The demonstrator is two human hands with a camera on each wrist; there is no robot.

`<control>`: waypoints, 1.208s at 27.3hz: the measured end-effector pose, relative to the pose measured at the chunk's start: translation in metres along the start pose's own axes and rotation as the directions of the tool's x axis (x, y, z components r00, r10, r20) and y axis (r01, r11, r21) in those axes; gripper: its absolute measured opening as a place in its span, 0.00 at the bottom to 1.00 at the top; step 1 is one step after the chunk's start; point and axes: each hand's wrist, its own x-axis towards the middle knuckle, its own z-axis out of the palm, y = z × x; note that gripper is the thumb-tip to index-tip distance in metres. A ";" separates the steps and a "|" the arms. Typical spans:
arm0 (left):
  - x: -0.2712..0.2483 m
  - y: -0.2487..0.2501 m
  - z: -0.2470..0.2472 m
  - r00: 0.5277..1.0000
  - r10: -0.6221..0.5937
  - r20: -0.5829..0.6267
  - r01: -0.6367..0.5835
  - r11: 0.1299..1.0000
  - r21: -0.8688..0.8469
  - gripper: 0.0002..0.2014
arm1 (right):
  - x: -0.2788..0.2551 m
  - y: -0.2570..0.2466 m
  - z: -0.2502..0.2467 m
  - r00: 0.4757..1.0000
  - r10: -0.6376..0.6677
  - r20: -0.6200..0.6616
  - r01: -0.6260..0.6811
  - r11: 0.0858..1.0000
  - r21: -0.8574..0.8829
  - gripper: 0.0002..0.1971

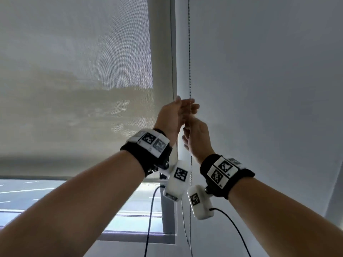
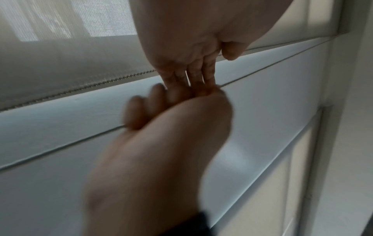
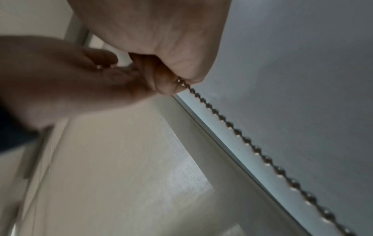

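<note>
Bead chain [image 1: 189, 62] [image 3: 252, 148]: metal, hung vertically in front of the pale wall [image 1: 269, 71], just beside the right edge of the roller blind [image 1: 74, 80]; it is met by both raised hands at mid-height of the head view. Right hand [image 1: 197, 140] [image 3: 161, 39]: the lower of the two, curled into a fist around the chain, which is seen in the right wrist view to emerge from between the folded fingers and the palm. Left hand [image 1: 174, 115] [image 2: 193, 39]: placed directly above the right, fingers [image 2: 209, 75] held nearly straight with the thumb apart; the chain is crossed by these fingers, a few beads are shown against them in the right wrist view, and no closed hold is seen. The fingertips of the two hands are shown touching in the left wrist view. Roller blind: translucent mesh, drawn down over most of the window, with a strip of glass [image 1: 37, 197] left uncovered below its bottom bar. Wrists: black bands with printed markers are worn, and white camera housings [image 1: 177, 179] [image 1: 200, 202] with black cables [image 1: 233, 227] are hung beneath.
</note>
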 end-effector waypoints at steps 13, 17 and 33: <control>-0.014 -0.029 0.015 0.998 -0.040 -0.041 0.041 0.999 0.021 0.16 | -0.058 0.076 -0.021 0.997 0.071 0.012 -0.072 0.996 0.052 0.19; -0.018 -0.025 0.015 0.998 -0.051 -0.037 0.051 0.999 0.015 0.16 | -0.058 0.065 -0.026 0.996 0.072 0.049 -0.074 0.997 0.027 0.18; -0.069 -0.086 0.000 0.973 -0.200 -0.113 0.210 0.974 0.083 0.20 | 0.038 -0.100 0.011 0.988 -0.083 0.130 0.092 0.993 -0.068 0.20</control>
